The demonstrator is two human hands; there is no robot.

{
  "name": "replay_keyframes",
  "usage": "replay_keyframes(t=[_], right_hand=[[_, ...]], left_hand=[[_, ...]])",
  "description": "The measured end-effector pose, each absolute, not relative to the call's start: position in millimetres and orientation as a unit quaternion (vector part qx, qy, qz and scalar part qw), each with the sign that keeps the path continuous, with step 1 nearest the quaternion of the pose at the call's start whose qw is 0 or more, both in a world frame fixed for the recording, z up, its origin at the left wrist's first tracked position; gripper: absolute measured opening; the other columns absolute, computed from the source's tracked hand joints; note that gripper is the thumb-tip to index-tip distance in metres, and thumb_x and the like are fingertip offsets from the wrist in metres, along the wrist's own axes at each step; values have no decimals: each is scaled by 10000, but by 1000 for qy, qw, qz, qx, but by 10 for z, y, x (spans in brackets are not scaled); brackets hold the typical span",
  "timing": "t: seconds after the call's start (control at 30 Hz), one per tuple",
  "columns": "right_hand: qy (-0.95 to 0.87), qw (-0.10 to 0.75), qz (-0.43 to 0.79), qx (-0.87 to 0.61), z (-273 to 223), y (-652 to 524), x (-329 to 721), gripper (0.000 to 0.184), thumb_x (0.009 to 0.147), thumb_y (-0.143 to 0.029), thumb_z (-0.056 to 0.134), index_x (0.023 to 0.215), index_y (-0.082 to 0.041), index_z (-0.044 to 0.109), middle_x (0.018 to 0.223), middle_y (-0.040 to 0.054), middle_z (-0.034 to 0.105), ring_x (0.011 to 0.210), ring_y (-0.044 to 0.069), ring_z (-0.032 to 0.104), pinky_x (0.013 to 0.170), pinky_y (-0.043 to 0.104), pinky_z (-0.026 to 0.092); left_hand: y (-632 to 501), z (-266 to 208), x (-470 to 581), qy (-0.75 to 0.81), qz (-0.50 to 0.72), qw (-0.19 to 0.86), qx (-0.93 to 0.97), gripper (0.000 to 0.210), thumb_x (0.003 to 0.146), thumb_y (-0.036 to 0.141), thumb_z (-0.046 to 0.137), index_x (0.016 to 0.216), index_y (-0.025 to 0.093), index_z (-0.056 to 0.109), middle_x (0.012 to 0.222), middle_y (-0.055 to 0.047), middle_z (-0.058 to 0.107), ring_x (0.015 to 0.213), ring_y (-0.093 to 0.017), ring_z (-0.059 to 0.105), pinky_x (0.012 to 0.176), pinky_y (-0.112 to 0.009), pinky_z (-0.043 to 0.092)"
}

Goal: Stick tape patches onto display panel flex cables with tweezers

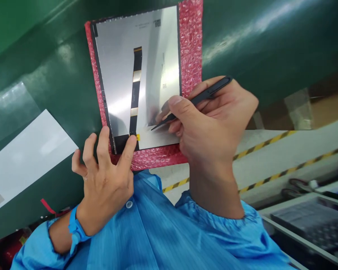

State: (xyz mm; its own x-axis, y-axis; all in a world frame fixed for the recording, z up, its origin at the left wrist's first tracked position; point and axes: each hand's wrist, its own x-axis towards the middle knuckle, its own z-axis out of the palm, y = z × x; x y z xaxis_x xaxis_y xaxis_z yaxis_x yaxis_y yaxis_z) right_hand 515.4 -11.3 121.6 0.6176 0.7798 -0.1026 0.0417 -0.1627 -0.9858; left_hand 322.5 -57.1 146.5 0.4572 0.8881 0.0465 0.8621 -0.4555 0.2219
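Observation:
A display panel (115, 75) lies with its silvery back up on a pink bubble-wrap sheet (190, 45). Down its middle runs a dark flex cable (135, 93), with a small yellow tab (138, 137) by its lower end. My left hand (108, 176) rests at the panel's lower left corner, fingers spread, one fingertip pressing near the cable's lower end. Black tweezers (210, 92) are held in my right hand (208, 123). Their tip points left over the lower part of the panel, to the right of the cable; I cannot tell whether it touches the surface.
A green mat (62, 93) covers the bench. On the left lies a white sheet (36, 161) with grey stickers, beside a clear plastic piece (17, 97). Yellow-black tape (264, 144) marks the floor at right, near a rack with trays (310, 221).

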Motion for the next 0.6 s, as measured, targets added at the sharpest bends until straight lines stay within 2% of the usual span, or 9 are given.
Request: replay_keyframes(t=[0.1,0.27,0.4,0.5,0.6], right_hand=[[-283,583,316,-693,1215,-111,5124,323,789,-258,881,789,-281,559,590,-57,586,408,171,552,345,283,328],[-220,608,322,-691,1276,-122,5028,335,669,-262,944,701,-300,613,571,-11,610,422,188,531,374,310,351],[-236,610,283,-701,1373,-92,4865,296,649,-377,929,568,-335,647,524,13,533,399,208,481,354,360,328],[-275,607,279,-692,1550,-95,4584,246,642,-351,910,543,-366,686,570,16,553,434,203,508,384,374,449],[-318,586,377,-643,1743,-97,4092,163,656,-252,908,662,-310,756,652,26,654,517,185,622,474,293,566]], left_hand=[[-604,1461,3199,522,79,62,847,562,936,204,645,1495,254,611,1591,-251,485,1446,-493,425,1090,-698,276],[-749,1428,3198,519,90,39,849,478,995,245,577,1470,214,625,1551,-168,579,1460,-434,444,1116,-659,252],[-860,1497,3117,508,106,37,854,403,1034,278,519,1394,172,666,1585,-137,557,1458,-388,457,1115,-616,344],[-930,1608,2772,528,159,75,831,333,1056,284,502,1291,153,700,1507,-130,624,1416,-314,523,1139,-532,426],[-989,1657,2120,600,242,78,759,272,1060,230,522,1251,150,698,1362,-134,708,1340,-249,604,1152,-443,483]])
